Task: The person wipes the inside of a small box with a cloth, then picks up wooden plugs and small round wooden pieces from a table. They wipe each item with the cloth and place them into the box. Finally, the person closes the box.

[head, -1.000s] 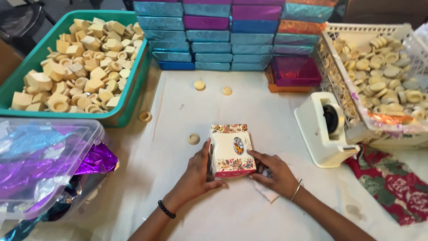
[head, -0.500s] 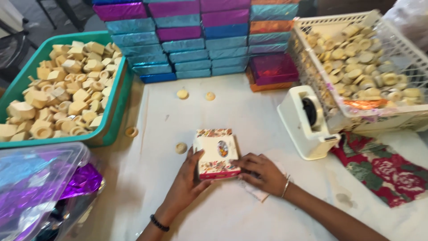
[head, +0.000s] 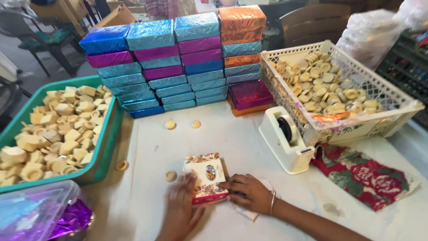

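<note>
I see the box [head: 205, 177] lying flat on the table [head: 147, 147] between both hands, long axis running away from me; my left hand [head: 183, 205] presses open on its near-left edge, and my right hand [head: 248, 192] curls loosely against its right side. The left fingers blur, and a paper under the right wrist is mostly hidden.

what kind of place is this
Probably a small packing workshop: stacks of foil-wrapped boxes, a green tray and a white crate full of small pale pieces, and a tape dispenser on the table.
</note>
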